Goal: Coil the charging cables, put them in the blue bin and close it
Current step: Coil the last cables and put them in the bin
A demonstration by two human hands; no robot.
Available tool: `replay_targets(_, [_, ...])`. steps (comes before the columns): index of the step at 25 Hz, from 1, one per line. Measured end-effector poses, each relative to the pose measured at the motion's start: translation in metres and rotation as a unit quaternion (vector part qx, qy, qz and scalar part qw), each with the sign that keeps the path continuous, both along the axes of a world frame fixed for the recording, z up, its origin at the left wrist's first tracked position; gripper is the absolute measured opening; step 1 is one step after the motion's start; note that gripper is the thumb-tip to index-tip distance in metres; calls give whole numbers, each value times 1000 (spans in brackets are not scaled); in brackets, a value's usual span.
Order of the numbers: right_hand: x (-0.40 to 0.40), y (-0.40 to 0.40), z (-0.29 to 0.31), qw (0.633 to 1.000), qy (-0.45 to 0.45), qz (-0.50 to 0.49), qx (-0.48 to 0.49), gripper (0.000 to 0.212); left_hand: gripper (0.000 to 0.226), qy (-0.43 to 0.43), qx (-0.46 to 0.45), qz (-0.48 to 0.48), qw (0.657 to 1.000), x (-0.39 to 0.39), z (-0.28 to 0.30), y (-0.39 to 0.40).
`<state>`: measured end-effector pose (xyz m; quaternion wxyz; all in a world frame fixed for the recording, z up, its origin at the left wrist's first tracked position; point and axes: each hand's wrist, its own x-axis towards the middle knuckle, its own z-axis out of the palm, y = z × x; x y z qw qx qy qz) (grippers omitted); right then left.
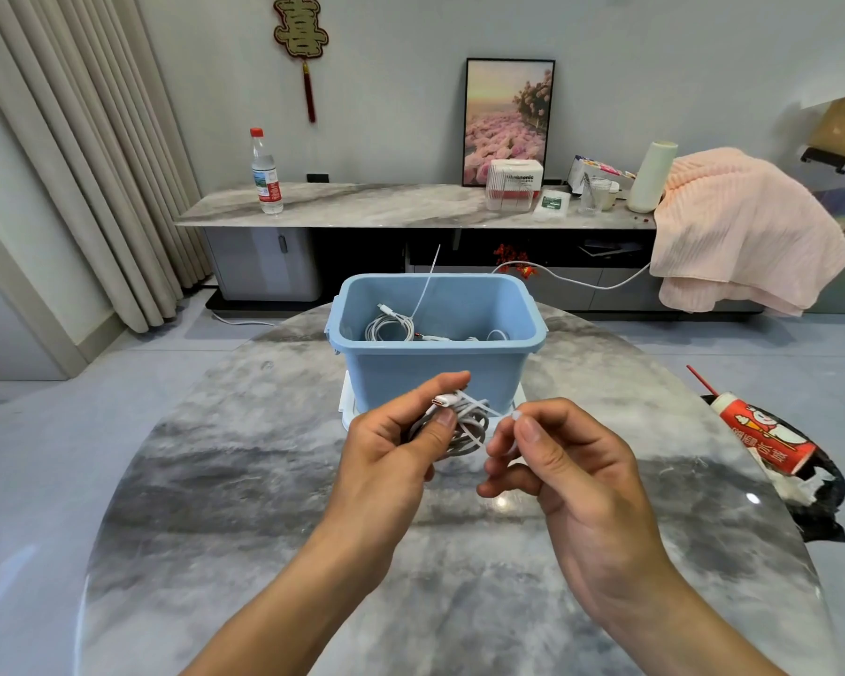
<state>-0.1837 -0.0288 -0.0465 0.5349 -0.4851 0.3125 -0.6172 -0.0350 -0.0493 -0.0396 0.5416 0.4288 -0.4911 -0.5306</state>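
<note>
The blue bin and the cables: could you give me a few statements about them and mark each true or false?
1. The blue bin is open, with no lid on top. True.
2. The bin is empty. False: at least one coiled white cable already lies inside.
3. The left hand holds a coiled cable bundle. True.
4. The right hand rests flat on the table. False: it is raised, pinching a thin white tie that runs to the bundle.
5. The bundle in the hands is already in the bin. False: it is held in front of the bin, on the near side.
</note>
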Motion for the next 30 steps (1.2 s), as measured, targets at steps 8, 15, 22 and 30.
replay_targets(8, [-1, 0, -2, 1000, 14, 0, -13, 39, 32, 9, -1, 6, 1000, 1, 0, -2])
replay_targets(15, [7, 0, -5, 998, 47, -43, -18, 40, 32, 19, -1, 4, 1000, 2, -1, -4])
replay_targets(22, [7, -1, -6, 998, 42, -50, -18, 36, 31, 18, -3, 1, 1000, 3, -1, -3])
replay_targets(30, [7, 0, -6, 998, 46, -43, -15, 37, 31, 23, -3, 7, 1000, 2, 0, -3])
